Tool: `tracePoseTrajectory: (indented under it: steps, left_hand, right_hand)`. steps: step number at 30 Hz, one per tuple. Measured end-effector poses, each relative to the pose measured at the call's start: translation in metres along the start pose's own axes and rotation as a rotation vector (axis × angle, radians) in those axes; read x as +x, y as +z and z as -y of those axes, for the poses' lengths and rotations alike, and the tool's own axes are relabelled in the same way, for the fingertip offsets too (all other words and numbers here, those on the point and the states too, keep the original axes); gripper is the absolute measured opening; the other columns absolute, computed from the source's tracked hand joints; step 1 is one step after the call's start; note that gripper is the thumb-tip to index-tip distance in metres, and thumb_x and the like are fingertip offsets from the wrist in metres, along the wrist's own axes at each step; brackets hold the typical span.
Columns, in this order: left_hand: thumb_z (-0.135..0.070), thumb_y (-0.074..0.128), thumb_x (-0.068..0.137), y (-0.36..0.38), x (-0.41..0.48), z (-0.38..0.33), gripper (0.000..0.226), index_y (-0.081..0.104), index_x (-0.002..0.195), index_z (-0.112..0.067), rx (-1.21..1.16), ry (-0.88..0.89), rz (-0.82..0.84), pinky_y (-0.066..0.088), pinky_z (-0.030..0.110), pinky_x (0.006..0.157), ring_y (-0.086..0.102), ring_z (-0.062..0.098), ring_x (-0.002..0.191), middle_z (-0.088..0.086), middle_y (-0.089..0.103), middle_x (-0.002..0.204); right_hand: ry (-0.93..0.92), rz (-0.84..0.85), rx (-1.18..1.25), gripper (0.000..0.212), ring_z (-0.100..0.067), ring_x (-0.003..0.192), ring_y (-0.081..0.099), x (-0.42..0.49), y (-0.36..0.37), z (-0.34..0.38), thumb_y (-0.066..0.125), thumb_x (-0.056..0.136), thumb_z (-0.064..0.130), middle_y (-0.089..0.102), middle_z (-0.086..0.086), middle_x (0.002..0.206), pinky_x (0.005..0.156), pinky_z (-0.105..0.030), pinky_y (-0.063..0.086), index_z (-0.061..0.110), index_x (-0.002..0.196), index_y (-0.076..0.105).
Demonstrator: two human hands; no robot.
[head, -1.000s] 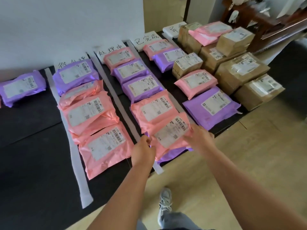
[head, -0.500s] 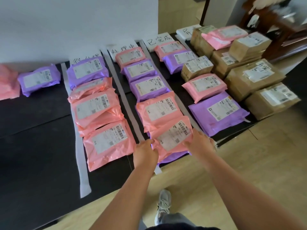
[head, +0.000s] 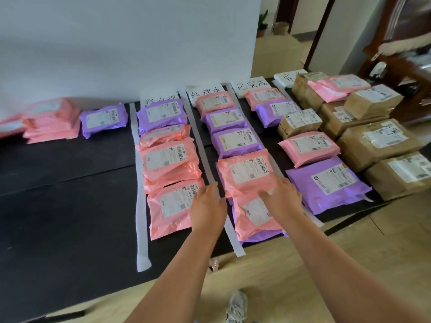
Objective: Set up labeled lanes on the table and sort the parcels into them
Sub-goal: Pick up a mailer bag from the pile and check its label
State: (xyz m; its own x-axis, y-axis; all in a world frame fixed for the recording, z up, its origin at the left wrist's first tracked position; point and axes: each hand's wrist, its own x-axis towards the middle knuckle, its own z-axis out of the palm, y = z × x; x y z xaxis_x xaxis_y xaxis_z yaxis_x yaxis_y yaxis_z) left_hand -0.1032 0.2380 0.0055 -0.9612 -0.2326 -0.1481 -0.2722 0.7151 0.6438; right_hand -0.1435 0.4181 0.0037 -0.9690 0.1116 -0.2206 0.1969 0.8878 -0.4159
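Observation:
Pink and purple mailer parcels lie in lanes on a black table (head: 58,206), split by white strips (head: 141,194) and headed by handwritten paper labels (head: 250,86). In the second lane, the nearest pink parcel (head: 254,220) lies flat on a purple one. My right hand (head: 283,199) rests on it with fingers spread over its label. My left hand (head: 207,206) hovers flat and open over the strip (head: 233,238) between the first and second lanes, beside another pink parcel (head: 168,208).
Brown cardboard boxes (head: 377,145) fill the right lane, some stacked. A loose pile of pink parcels (head: 51,122) and one purple parcel (head: 103,118) sit at the far left by the white wall. The wooden floor and my shoe (head: 236,306) lie below the table edge.
Both hands have let go of the nearest pink parcel in the second lane; it now lies flat. The left hand moved left onto the strip, the right lies open on the parcel.

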Motion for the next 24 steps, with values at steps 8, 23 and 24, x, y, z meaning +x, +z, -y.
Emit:
tracePoseTrajectory:
  steps: [8,23,24]
  left_hand:
    - [-0.026,0.059,0.097,-0.08,0.008,0.054,0.051,0.041,0.145,-0.027,-0.046,-0.095,-0.11,0.047,0.042,0.105,0.05,0.021,0.129,-0.002,0.049,0.145]
    - [-0.03,0.058,0.098,-0.289,0.0,0.248,0.053,0.04,0.148,-0.028,-0.023,-0.173,-0.21,0.051,0.04,0.099,0.051,0.018,0.124,-0.003,0.046,0.146]
    - [-0.03,0.057,0.098,-0.298,0.0,0.258,0.052,0.04,0.147,-0.028,-0.016,-0.168,-0.208,0.051,0.04,0.099,0.05,0.018,0.125,-0.004,0.046,0.146]
  right_hand:
    - [-0.154,-0.042,-0.064,0.043,-0.024,0.115,0.054,-0.017,0.015,0.106,0.059,0.095,0.035,0.056,-0.005,0.128,0.095,-0.038,0.04,0.021,0.134,0.047]
    - [-0.302,0.052,0.026,0.055,-0.022,0.13,0.051,-0.108,0.143,0.346,0.063,0.095,0.039,0.051,-0.002,0.144,0.108,-0.041,0.044,0.025,0.144,0.043]
    - [-0.293,0.066,0.025,0.056,-0.022,0.132,0.05,-0.114,0.15,0.357,0.063,0.095,0.039,0.05,-0.001,0.146,0.109,-0.041,0.043,0.026,0.145,0.042]
